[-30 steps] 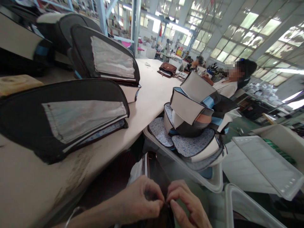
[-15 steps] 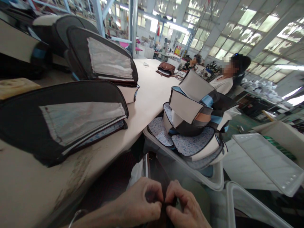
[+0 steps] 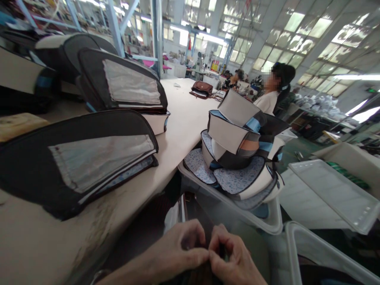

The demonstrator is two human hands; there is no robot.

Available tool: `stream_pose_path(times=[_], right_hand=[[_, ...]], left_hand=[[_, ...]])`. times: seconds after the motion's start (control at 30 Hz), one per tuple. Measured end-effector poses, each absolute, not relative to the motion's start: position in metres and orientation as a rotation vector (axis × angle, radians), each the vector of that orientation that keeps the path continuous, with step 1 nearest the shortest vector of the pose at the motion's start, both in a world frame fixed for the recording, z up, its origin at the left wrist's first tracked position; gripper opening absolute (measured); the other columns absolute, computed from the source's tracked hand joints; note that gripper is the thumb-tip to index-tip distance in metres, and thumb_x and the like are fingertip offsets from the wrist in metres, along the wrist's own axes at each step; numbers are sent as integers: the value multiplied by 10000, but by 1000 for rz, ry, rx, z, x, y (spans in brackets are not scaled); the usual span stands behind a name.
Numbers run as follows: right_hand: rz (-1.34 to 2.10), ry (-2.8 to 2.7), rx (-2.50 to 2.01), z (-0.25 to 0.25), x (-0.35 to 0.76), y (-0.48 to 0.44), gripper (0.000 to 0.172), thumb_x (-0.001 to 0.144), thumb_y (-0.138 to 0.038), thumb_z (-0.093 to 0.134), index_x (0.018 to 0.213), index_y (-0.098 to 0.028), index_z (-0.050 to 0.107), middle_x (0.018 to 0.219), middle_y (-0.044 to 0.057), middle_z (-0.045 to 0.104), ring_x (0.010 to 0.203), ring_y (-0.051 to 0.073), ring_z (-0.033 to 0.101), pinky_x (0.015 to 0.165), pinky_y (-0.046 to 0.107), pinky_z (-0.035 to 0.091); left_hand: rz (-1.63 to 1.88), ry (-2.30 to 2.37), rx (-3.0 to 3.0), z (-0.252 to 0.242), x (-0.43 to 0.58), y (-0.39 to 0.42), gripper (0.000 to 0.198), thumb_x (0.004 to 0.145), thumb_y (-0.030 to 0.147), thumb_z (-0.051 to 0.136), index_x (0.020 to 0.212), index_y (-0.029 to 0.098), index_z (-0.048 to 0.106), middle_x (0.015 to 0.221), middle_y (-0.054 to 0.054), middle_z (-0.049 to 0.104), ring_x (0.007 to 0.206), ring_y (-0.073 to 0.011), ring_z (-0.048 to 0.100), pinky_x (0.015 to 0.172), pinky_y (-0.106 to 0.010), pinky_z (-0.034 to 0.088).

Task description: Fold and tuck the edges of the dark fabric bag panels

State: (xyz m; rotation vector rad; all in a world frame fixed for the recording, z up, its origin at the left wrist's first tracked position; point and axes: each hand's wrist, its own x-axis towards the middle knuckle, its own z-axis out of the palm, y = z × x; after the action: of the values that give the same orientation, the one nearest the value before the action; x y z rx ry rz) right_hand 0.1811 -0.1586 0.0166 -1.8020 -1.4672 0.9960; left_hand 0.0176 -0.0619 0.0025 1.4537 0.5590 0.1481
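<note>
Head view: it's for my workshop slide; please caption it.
Two hands, close together, beside a pale table and a plastic bin heaped with bag-like pieces.

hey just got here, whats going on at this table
A person's left hand and right hand meet at the fingertips, low beside the table, close to some dark material; what they pinch is too blurred to tell. Ahead to the right, bag parts are piled in a plastic bin. Dark pieces with pale pockets stand on the table, a brown bag farther along.
</note>
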Motion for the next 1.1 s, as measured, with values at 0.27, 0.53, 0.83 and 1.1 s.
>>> stream_pose_path(times=[0.27,0.53,0.83,1.1], right_hand=[[1289,-1325,-1633,44,191,-161,164,730,-235,475,768,-207,632,812,8,563,867,205,544,803,348,395],[1234,-1371,-1525,45,194,-158,206,788,-279,517,694,-188,676,690,-6,565,768,188,554,757,337,421],[1221,-1398,-1493,34,195,-161,118,750,-112,602,698,-176,688,728,-28,592,797,152,561,788,302,419],[1321,-1186,-1549,15,191,-160,36,661,-146,559,644,-174,544,726,-23,515,713,134,467,664,264,353]], left_hand=[[119,502,1391,-3,13,-53,431,895,532,428,689,158,489,675,28,382,677,-138,347,638,-245,294],[40,458,1211,-1,20,-55,536,778,684,559,674,169,454,605,55,318,559,-96,242,572,-233,272],[25,395,1301,-11,5,-49,459,828,597,597,788,153,487,744,13,400,683,-117,330,602,-206,285],[66,445,1453,-17,2,-47,434,835,570,601,770,163,469,734,24,409,675,-119,340,599,-199,301]])
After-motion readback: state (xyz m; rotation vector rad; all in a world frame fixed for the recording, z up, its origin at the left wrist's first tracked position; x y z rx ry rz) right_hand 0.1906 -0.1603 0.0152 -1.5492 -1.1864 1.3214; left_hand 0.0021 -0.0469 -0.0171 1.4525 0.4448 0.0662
